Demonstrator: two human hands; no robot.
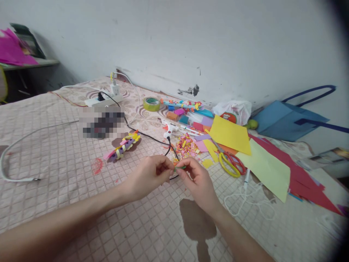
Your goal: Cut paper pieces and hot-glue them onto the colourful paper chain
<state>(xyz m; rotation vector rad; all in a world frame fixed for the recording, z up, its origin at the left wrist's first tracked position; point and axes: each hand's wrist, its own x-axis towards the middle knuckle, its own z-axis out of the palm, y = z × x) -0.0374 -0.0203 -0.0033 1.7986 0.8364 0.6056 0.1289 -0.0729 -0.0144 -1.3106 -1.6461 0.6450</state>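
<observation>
My left hand (152, 173) and my right hand (196, 180) meet fingertip to fingertip above the tablecloth. Pinched between them is a small green piece (180, 167); its exact kind is too small to make out. Just beyond my fingers lies a heap of tiny coloured scraps (187, 145). A white glue gun (170, 130) with an orange part rests behind the heap, its black cord running down behind my hands. Red-and-yellow handled scissors (231, 163) lie to the right of my right hand. Left of my left hand is a decorated purple, yellow and pink craft piece (122, 146).
A white power strip (105, 99) with plugs and cables sits at the back left. Green tape (151, 103) stands near the wall. Yellow paper (230, 134), other coloured sheets, white string (251, 200) and a blue bag (289, 120) spread along the right.
</observation>
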